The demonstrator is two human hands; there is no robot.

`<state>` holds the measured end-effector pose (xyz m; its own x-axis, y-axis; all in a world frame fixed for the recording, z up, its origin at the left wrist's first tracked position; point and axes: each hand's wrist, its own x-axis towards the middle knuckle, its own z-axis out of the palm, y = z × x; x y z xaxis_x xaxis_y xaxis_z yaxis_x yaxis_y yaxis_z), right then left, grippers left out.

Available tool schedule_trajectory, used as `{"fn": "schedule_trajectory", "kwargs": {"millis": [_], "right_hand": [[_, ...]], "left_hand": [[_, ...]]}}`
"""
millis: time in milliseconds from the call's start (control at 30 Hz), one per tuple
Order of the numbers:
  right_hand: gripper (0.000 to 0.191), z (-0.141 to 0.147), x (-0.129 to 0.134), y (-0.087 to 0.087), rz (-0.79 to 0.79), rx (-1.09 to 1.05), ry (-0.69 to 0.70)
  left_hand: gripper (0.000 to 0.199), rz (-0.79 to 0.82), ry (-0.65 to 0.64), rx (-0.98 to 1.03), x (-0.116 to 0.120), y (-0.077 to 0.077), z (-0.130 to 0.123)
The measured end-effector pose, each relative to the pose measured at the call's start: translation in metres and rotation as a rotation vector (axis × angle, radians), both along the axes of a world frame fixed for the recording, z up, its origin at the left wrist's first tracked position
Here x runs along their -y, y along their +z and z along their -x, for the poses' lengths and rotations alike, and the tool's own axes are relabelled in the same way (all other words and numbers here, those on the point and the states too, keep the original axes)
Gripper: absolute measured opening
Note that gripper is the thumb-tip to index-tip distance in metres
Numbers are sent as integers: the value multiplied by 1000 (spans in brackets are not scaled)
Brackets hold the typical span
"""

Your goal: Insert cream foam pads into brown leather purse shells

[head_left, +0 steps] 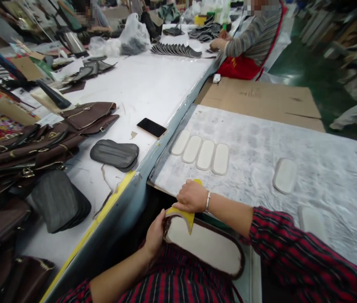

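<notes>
Over my lap lies a long oval piece (pixel 206 244) with a pale face and a dark brown rim. My right hand (pixel 192 196), with a bracelet at the wrist, is closed on a yellow tool (pixel 189 219), whose pointed end lies on the pale face near the left end. My left hand (pixel 155 231) grips the left end of the oval piece, its fingertips beside the yellow tool. Several pale oval pieces (pixel 205 155) lie in a row on the whitish board (pixel 247 139) beyond my right hand.
Dark oval pieces (pixel 55 201) are stacked on the white table (pixel 128 92) at left, near brown bags (pixel 80 120) and a phone (pixel 152 127). Cardboard (pixel 260 101) lies behind the board. A person in a striped sleeve (pixel 247 40) works at the table's far right.
</notes>
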<state>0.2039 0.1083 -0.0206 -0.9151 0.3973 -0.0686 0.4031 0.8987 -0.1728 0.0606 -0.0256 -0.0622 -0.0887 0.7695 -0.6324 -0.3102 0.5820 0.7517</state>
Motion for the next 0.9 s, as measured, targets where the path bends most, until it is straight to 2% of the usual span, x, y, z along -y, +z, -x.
{"fn": "schedule_trajectory", "kwargs": {"millis": [67, 133, 200, 300, 400, 467, 567, 667, 733, 800, 900], "right_hand": [[50, 1, 0, -3, 27, -34, 59], [50, -2, 4, -7, 48, -66, 84], [52, -6, 10, -10, 53, -71, 55], [51, -16, 22, -9, 61, -28, -52], [51, -36, 36, 1, 94, 48, -207], [52, -61, 52, 12, 116, 107, -372], [46, -108, 97, 28, 181, 127, -687], [34, -138, 162, 37, 443, 21, -904], [28, -136, 202, 36, 691, -124, -996], [25, -118, 230, 28, 933, -310, -1090], [22, -74, 244, 12, 1178, -516, -1192]], "left_hand": [[50, -111, -72, -135, 5, -1, 4], [47, -237, -207, -244, 7, 3, 8], [45, -306, -337, -277, 6, 10, 10], [46, -322, -448, -217, 1, 22, 12], [47, -316, -486, -122, -6, 24, 16], [47, -295, -510, -36, -12, 22, 21], [47, -307, -594, 13, -21, 18, 29], [43, -372, -664, -46, -28, 17, 34], [40, -403, -681, -64, -31, 16, 36], [39, -422, -687, -49, -32, 14, 36], [44, -432, -688, 5, -29, 9, 33]]}}
